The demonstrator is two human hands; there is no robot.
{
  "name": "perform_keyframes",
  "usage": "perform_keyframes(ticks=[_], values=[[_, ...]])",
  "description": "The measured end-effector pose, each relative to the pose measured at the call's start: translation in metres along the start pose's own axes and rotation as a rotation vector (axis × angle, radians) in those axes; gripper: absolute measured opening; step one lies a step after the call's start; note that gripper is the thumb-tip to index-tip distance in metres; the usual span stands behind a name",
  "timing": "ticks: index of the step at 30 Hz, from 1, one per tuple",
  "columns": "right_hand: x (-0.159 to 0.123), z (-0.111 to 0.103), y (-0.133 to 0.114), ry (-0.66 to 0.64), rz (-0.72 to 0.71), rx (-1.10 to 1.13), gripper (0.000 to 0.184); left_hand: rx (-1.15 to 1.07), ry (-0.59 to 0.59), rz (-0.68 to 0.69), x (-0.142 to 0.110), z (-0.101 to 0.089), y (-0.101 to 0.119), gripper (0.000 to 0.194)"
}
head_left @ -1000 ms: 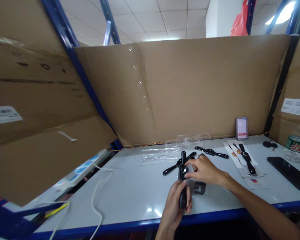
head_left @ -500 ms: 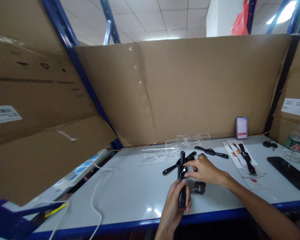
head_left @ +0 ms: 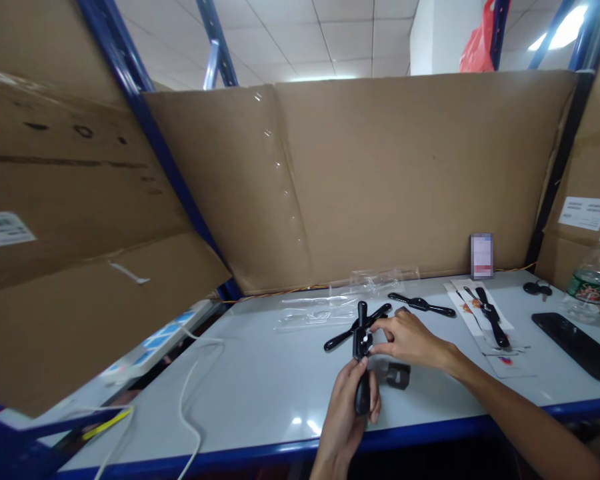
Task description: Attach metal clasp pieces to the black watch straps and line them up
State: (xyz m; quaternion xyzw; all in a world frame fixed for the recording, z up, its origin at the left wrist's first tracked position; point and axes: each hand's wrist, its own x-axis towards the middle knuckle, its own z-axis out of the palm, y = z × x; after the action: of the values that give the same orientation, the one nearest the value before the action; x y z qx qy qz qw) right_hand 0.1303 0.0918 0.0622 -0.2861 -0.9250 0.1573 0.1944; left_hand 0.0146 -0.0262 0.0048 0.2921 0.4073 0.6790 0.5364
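Note:
A black spokeshave (head_left: 359, 341) stands nearly upright over the front of the table, its lower handle wrapped by the fingers of my left hand (head_left: 344, 400). At its middle, where small silver parts show, the thumb and index finger of my right hand (head_left: 411, 339) pinch at the right side; exactly which part they hold is hard to see. Behind it another black spokeshave (head_left: 336, 341) lies slanted on the table, partly covered. A third spokeshave (head_left: 421, 304) rests farther back. Just below my right hand sits a small dark block-like piece (head_left: 398, 375).
Clear plastic packaging (head_left: 320, 312) lies along the back. On the right are a spokeshave (head_left: 491, 317) on printed cards (head_left: 464, 310), a black phone (head_left: 575, 343), keys (head_left: 537, 288) and a bottle (head_left: 591, 283). A white cable (head_left: 185, 400) and power strip (head_left: 167, 340) are left. Cardboard (head_left: 380, 180) walls the back.
My right thumb and index finger have shifted slightly at the spokeshave's middle, and its silver parts show differently. My left hand keeps its grip; the whole view has moved a little.

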Motion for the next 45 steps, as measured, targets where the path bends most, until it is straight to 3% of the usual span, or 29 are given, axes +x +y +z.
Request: perform_keyframes(ticks=[24, 33, 40, 45], values=[[0.002, 0.007, 0.004, 0.036, -0.030, 0.070, 0.027, -0.044, -0.082, -0.107, 0.003, -0.008, -0.001, 0.036], [0.002, -0.003, 0.006, 0.078, 0.004, 0.174, 0.024, -0.144, -0.117, -0.157, 0.004, -0.010, 0.002, 0.033], [0.002, -0.002, 0.001, 0.113, -0.020, 0.184, 0.014, -0.116, -0.096, -0.142, 0.002, -0.007, 0.001, 0.036], [-0.001, -0.003, -0.004, 0.057, -0.084, 0.258, 0.017, -0.078, -0.067, -0.119, 0.003, -0.005, -0.002, 0.035]])
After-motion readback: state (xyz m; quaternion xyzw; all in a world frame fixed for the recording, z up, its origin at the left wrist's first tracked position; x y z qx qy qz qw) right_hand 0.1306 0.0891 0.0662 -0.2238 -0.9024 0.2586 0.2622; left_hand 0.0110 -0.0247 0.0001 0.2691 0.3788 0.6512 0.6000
